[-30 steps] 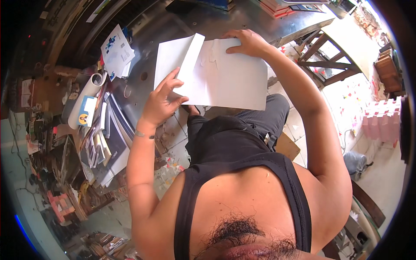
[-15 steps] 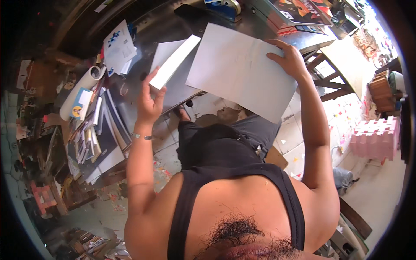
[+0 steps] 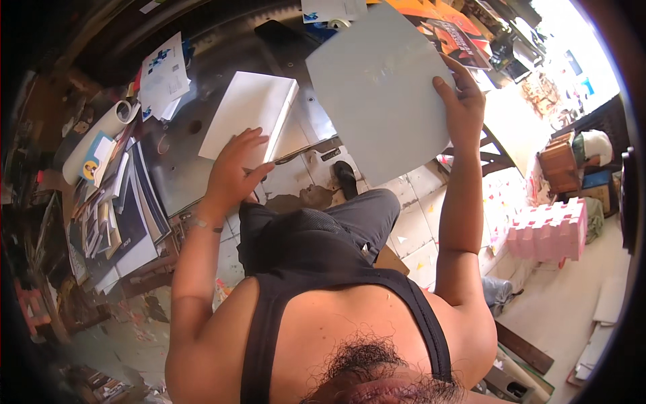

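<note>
A thick white block of paper, like an uncovered book, rests on the metal table with its broad face up. My left hand lies on its near end, fingers spread over the top and the thumb stretched along the near edge. To the right, my right hand grips a large grey sheet of card by its right edge, thumb on the visible face, the other fingers partly behind it. The sheet is held up and tilted, apart from the white block, and hides part of the table.
Several books and papers are stacked at the left, beside a white roll. Printed sheets lie on the table's far left. Behind the grey sheet are colourful magazines. Pink bundles stand on the floor at the right.
The white block has gone from tilted in my left hand to lying flat, with that hand opened over it. My right hand has raised and turned the grey card.
</note>
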Motion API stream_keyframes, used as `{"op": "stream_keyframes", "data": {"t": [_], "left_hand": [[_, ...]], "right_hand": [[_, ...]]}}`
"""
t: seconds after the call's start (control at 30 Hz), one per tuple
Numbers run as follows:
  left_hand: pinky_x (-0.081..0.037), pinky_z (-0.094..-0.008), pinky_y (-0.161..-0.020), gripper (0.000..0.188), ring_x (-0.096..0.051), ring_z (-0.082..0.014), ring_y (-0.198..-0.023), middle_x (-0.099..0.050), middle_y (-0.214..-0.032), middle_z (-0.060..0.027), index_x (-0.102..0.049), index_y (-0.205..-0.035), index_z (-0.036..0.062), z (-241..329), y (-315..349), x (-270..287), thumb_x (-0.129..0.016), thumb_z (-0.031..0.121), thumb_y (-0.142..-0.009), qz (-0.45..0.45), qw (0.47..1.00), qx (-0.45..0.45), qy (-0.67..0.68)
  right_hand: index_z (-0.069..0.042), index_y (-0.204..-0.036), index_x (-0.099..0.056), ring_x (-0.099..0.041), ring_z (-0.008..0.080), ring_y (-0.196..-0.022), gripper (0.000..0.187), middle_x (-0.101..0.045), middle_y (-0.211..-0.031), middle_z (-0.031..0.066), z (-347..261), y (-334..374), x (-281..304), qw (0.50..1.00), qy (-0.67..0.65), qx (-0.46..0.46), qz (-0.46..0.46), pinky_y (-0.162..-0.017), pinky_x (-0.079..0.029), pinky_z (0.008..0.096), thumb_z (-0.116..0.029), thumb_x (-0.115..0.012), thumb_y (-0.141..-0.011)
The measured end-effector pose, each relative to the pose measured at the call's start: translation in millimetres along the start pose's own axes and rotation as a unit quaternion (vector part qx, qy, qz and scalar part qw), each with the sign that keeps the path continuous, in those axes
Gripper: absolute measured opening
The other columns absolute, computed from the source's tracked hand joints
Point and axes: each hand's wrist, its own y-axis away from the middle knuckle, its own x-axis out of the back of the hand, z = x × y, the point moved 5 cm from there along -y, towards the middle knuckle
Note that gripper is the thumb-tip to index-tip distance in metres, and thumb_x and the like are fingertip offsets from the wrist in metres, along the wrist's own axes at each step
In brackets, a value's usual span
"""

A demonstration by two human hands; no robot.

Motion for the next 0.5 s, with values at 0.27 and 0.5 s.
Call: {"op": "stream_keyframes", "data": {"t": [0.27, 0.5], "left_hand": [[-0.053, -0.0282, -0.085, 0.078, -0.070, -0.0159, -0.099, -0.074, -0.116, -0.0098, -0.063, -0.137, 0.0012, -2.9, -13.3, -15.8, -0.039, 0.068, -0.104, -0.077, 0.825, 0.299, 0.473], [-0.055, -0.0265, -0.082, 0.052, -0.070, -0.0133, -0.097, -0.070, -0.125, -0.0081, -0.050, -0.146, 0.0046, 23.6, -29.8, 2.0, -0.053, 0.040, -0.107, 0.093, 0.705, 0.229, 0.665]], "right_hand": [[0.004, -0.141, -0.056, -0.069, 0.0168, -0.105, 0.048, -0.071, -0.119, 0.0138, 16.9, 8.5, -58.8, 0.939, -0.342, -0.036, -0.020, -0.093, -0.054, 0.0286, -0.003, -0.069, -0.095], [0.002, -0.145, -0.052, -0.067, 0.0187, -0.113, 0.053, -0.068, -0.127, 0.0153, 28.3, 33.6, -85.0, 0.907, -0.416, -0.041, -0.053, -0.100, -0.052, 0.0320, -0.003, -0.069, -0.096]]}}
